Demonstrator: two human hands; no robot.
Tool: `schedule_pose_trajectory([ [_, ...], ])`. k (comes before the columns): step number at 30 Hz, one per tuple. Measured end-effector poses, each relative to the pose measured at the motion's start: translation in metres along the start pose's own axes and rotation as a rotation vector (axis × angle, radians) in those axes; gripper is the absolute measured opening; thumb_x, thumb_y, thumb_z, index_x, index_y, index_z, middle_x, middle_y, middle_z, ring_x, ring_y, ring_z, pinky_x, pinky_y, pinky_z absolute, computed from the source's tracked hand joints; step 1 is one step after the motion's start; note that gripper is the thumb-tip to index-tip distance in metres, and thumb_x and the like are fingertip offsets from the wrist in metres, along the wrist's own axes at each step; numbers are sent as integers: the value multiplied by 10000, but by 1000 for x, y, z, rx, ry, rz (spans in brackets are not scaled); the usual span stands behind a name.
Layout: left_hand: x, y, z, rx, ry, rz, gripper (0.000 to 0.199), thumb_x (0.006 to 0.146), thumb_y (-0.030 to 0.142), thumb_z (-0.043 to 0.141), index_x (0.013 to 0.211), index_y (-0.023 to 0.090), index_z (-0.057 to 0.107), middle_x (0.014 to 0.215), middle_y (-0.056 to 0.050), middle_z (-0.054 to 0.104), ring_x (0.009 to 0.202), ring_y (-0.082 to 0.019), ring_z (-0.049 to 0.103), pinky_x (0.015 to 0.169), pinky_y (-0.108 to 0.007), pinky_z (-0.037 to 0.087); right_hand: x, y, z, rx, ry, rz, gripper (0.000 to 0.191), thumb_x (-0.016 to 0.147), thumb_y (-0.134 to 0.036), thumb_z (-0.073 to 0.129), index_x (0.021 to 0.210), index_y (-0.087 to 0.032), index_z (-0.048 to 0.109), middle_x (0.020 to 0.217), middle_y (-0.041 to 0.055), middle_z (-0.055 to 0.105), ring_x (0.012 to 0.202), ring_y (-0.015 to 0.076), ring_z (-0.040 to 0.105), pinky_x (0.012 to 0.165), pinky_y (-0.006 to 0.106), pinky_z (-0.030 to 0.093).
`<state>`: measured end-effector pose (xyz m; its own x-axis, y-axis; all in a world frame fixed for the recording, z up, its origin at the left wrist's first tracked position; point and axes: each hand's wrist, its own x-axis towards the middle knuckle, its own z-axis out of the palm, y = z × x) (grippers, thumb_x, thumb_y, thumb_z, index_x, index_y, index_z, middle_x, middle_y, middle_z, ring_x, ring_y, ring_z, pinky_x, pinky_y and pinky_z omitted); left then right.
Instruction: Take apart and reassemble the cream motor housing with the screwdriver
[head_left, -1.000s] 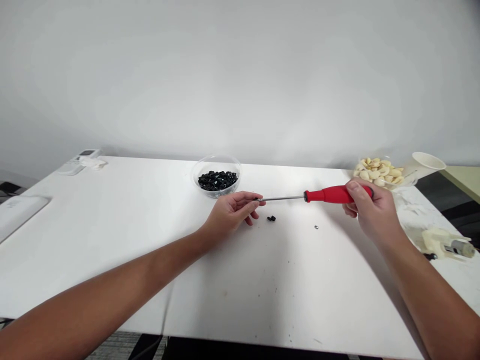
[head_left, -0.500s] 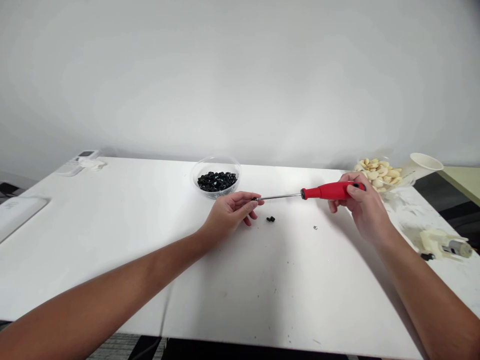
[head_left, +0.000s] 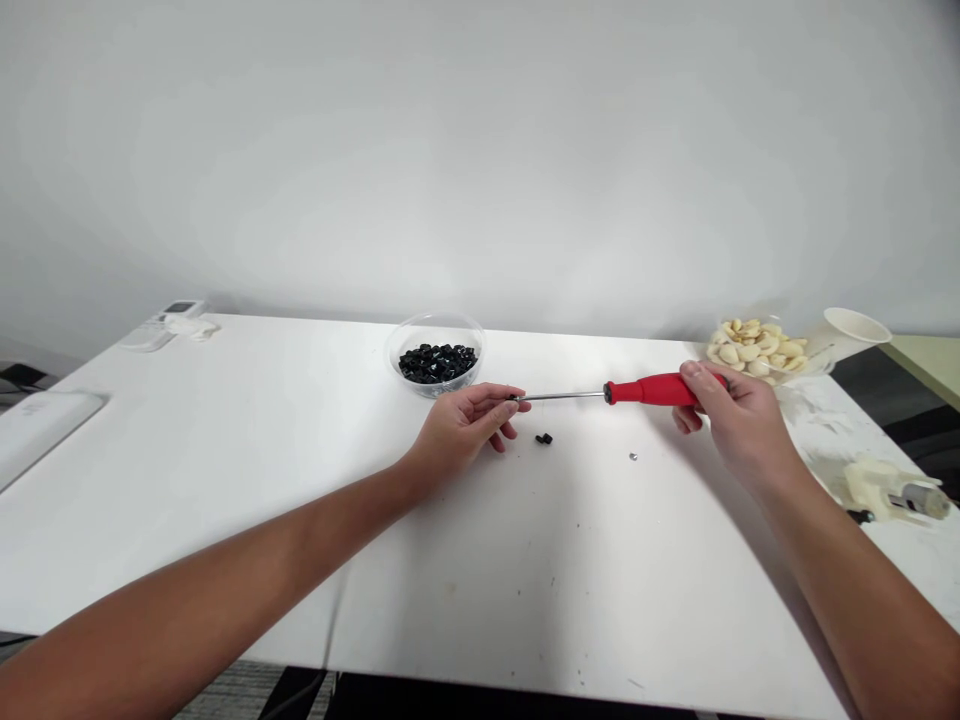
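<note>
My right hand (head_left: 739, 420) is closed round the red handle of a screwdriver (head_left: 649, 390), held nearly level above the white table. Its metal shaft points left and meets the fingertips of my left hand (head_left: 469, 425). There my left thumb and fingers pinch a small black piece (head_left: 513, 398), mostly covered by the fingers. Just to the right of my left hand, small black pieces (head_left: 544, 439) lie together on the table. Behind that hand, a clear round bowl (head_left: 435, 322) holds many black pieces. A tiny shiny metal bit (head_left: 633, 457) lies below the screwdriver handle.
At the back right, a clear container of pale, nut-like pieces (head_left: 757, 350) stands beside a white cup (head_left: 855, 335). A cream-coloured device with a motor-like cylinder (head_left: 892, 490) lies at the right. A white remote (head_left: 176, 312) and a white flat box (head_left: 49, 430) are on the left.
My right hand has changed its grip on the screwdriver handle, with the thumb now on top and the fingers turned underneath. My left hand keeps its pinch at the tip.
</note>
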<state>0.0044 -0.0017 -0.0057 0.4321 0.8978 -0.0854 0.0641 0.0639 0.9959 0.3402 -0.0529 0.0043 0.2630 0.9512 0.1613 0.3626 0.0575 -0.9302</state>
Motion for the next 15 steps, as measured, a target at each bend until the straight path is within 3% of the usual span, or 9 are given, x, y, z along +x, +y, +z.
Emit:
schedule_pose_trajectory([
  [2,0,-1,0,-6,-7,-2,369,968,461,757,1212,184,767,1205,-120,810,775,-161,727,646,-291,634,-1,-3,1,-65,-4,22,497,1024,-591,622,677,-235,605,564,8,561,554,174,523,577,341,454],
  [7,1,-1,0,-2,7,10,355,969,464,756,1198,193,774,1202,-114,810,793,-158,726,638,-272,630,0,-3,1,127,-68,20,212,974,-461,684,930,-260,632,720,6,669,633,221,645,659,375,523],
  [11,1,0,0,-4,9,8,354,977,458,750,1212,193,765,1191,-111,810,796,-153,725,643,-265,628,1,0,-2,-19,-68,-57,431,1013,-541,643,702,-249,584,596,-1,558,591,191,541,637,357,457],
  [13,0,0,0,-9,9,3,351,969,454,759,1199,189,762,1174,-109,810,771,-147,717,629,-263,623,2,3,-4,-4,-78,-46,420,1016,-564,623,732,-256,592,605,2,578,594,201,555,642,365,459],
  [15,0,1,1,-4,6,2,351,964,450,763,1194,185,761,1160,-110,809,755,-145,708,616,-262,617,4,5,-6,76,-95,-10,276,981,-522,665,867,-274,627,674,3,660,628,225,623,659,377,483],
])
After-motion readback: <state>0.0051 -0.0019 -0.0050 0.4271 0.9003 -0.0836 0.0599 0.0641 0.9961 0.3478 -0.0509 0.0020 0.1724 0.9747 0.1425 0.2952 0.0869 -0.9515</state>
